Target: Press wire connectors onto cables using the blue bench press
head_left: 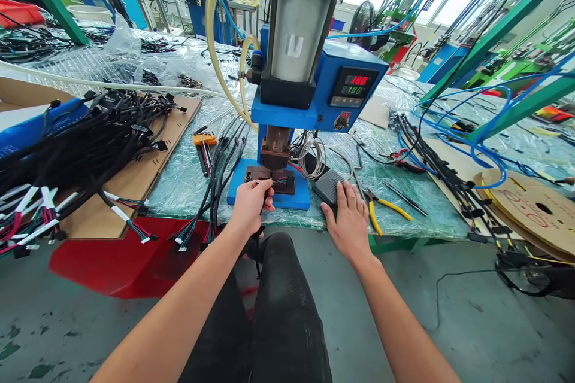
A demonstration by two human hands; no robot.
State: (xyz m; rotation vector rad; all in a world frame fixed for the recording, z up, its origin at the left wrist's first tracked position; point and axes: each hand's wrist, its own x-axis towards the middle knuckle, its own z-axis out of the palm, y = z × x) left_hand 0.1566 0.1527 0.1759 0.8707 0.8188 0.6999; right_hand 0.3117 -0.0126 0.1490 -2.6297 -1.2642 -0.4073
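Observation:
My left hand (250, 203) pinches a thin wire harness (279, 181) at the dark mould block (269, 179) on the base of a blue press machine (309, 81). The wire's end lies on the block, under the press head (275, 149). My right hand (349, 215) lies flat with fingers stretched out, its fingertips on a grey pedal switch (329, 185) right of the press base.
A large pile of black cable harnesses (81, 143) lies on cardboard at left, more cables (220, 173) hang over the table edge. Yellow-handled pliers (381, 206) and red pliers (404, 160) lie right of the pedal. A cardboard reel (534, 209) sits far right. A red bin (126, 257) stands below.

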